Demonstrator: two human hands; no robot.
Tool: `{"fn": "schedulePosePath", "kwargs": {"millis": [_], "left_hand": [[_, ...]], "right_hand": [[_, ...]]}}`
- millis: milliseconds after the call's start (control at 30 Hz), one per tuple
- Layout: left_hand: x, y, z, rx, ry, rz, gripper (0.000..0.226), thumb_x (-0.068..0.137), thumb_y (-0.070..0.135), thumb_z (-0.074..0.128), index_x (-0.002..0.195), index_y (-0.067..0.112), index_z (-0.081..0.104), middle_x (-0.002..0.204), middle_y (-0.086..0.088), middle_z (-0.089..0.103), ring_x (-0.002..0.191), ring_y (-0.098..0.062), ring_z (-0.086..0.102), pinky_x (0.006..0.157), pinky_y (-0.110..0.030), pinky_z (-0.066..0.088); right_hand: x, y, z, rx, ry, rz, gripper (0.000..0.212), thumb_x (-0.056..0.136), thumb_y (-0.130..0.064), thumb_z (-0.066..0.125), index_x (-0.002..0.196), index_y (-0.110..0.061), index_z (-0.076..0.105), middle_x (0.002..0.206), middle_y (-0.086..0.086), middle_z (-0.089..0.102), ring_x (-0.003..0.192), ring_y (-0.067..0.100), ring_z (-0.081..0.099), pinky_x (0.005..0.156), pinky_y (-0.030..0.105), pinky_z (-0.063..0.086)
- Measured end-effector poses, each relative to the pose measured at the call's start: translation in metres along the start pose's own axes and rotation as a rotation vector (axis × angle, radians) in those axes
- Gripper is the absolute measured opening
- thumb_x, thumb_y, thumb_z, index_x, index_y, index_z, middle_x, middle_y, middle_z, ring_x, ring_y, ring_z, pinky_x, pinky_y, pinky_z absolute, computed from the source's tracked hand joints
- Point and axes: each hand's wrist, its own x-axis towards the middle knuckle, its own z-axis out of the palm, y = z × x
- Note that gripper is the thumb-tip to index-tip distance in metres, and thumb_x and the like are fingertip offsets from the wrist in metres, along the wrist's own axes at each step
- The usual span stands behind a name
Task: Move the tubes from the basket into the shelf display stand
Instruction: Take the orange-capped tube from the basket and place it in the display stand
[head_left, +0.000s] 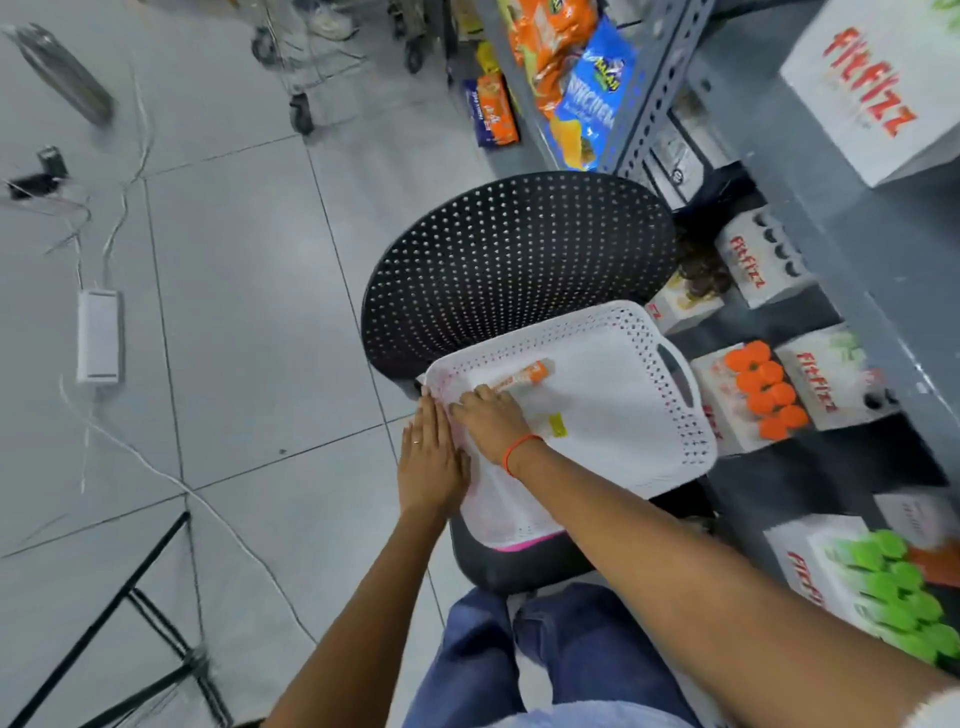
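White perforated basket (644, 410) sat on a black chair (509, 260), nearly empty. I saw one orange-capped tube (522, 378) lying on its floor near the far-left corner, plus a small yellow bit (556, 425) beside my right wrist, too blurred to tell what it was. On the shelf to my right, one display stand (724, 395) was already packed with a row of orange caps (766, 388), and a nearer stand (810, 571) was filled with green caps (898, 597). My judgement: task was close to done, with this last orange tube left to lift and slot in.

Right hand (488, 418) reached across into the basket, palm down, fingers flat and covering the tube's near end; grip looked to be touching it, but I could not tell whether it was clenched on it or only resting. Left hand (431, 460) lay flat and released against the basket's left rim, fingers straight, apparently steadying it. Both arms were extended forward from the body, right forearm crossing over the basket's near edge.
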Motion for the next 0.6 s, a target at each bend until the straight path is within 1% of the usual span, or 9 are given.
{"fn": "schedulePosePath", "kwargs": {"millis": [67,100,200,267,300,367,400,467,600], "left_hand": [[0.001,0.0,0.003,0.016,-0.005,-0.019,0.067,0.095,0.025,0.035,0.147,0.001,-0.002,0.158,-0.018,-0.003,0.147,-0.028,0.003,0.119,-0.039,0.007],[0.002,-0.002,0.004,0.027,-0.005,-0.024,0.067,0.095,0.026,0.033,0.147,0.002,-0.003,0.158,-0.017,-0.003,0.147,-0.027,0.002,0.12,-0.039,0.006],[0.003,-0.003,0.006,0.084,-0.018,-0.036,0.067,0.096,0.029,0.03,0.146,0.002,-0.005,0.158,-0.017,-0.004,0.147,-0.027,0.0,0.12,-0.04,0.003],[0.002,0.001,0.006,0.121,-0.004,-0.041,0.066,0.097,0.031,0.026,0.146,0.002,-0.008,0.159,-0.016,-0.005,0.147,-0.027,-0.003,0.119,-0.041,-0.002],[0.002,0.003,0.005,0.142,0.004,-0.043,0.065,0.097,0.031,0.025,0.145,0.003,-0.009,0.159,-0.016,-0.004,0.147,-0.027,-0.003,0.118,-0.041,-0.005],[0.002,0.014,0.002,0.177,0.027,-0.023,0.065,0.098,0.034,0.025,0.144,0.003,-0.009,0.159,-0.016,0.0,0.147,-0.028,-0.002,0.116,-0.04,-0.01],[0.003,0.023,-0.001,0.178,0.04,0.001,0.065,0.098,0.034,0.028,0.145,0.002,-0.005,0.158,-0.017,0.004,0.147,-0.029,0.002,0.116,-0.041,-0.01],[0.008,0.046,-0.006,0.164,0.07,0.074,0.065,0.097,0.032,0.036,0.146,-0.002,0.01,0.156,-0.02,0.015,0.145,-0.031,0.012,0.117,-0.043,-0.003],[0.022,0.116,-0.019,0.157,0.15,0.3,0.061,0.095,0.032,0.044,0.142,-0.004,0.026,0.149,-0.022,0.034,0.14,-0.033,0.031,0.115,-0.048,0.012]], "right_hand": [[-0.002,0.001,0.006,-0.054,0.023,-0.005,0.027,0.096,-0.013,0.037,0.117,-0.011,0.054,0.123,0.01,0.054,0.122,0.033,0.041,0.095,0.046,0.039],[-0.007,0.004,0.007,-0.073,0.081,-0.012,0.024,0.094,-0.015,0.041,0.112,-0.013,0.057,0.118,0.008,0.058,0.117,0.031,0.046,0.092,0.043,0.042],[-0.029,0.016,0.001,-0.153,0.292,-0.036,0.014,0.08,-0.02,0.063,0.093,-0.023,0.065,0.093,-0.005,0.068,0.09,0.019,0.062,0.071,0.03,0.053],[-0.047,0.028,-0.004,-0.09,0.431,-0.036,0.023,0.068,-0.012,0.071,0.09,-0.019,0.067,0.084,-0.002,0.069,0.078,0.02,0.064,0.061,0.029,0.055],[-0.058,0.035,-0.008,-0.018,0.47,-0.016,0.029,0.065,-0.007,0.071,0.092,-0.015,0.066,0.086,0.002,0.07,0.078,0.022,0.064,0.062,0.03,0.056],[-0.083,0.053,-0.02,0.199,0.524,0.083,0.037,0.066,-0.003,0.068,0.102,-0.009,0.063,0.097,0.01,0.069,0.089,0.03,0.063,0.068,0.035,0.058],[-0.098,0.063,-0.026,0.317,0.572,0.157,0.04,0.068,-0.003,0.068,0.107,-0.007,0.061,0.102,0.012,0.067,0.094,0.032,0.062,0.072,0.038,0.057],[-0.132,0.079,-0.037,0.484,0.707,0.283,0.04,0.07,-0.004,0.07,0.109,-0.006,0.061,0.104,0.014,0.067,0.094,0.032,0.061,0.077,0.04,0.056],[-0.21,0.099,-0.073,0.546,0.973,0.45,0.035,0.065,0.0,0.071,0.098,-0.009,0.067,0.092,0.01,0.072,0.086,0.022,0.062,0.081,0.025,0.047]]}}
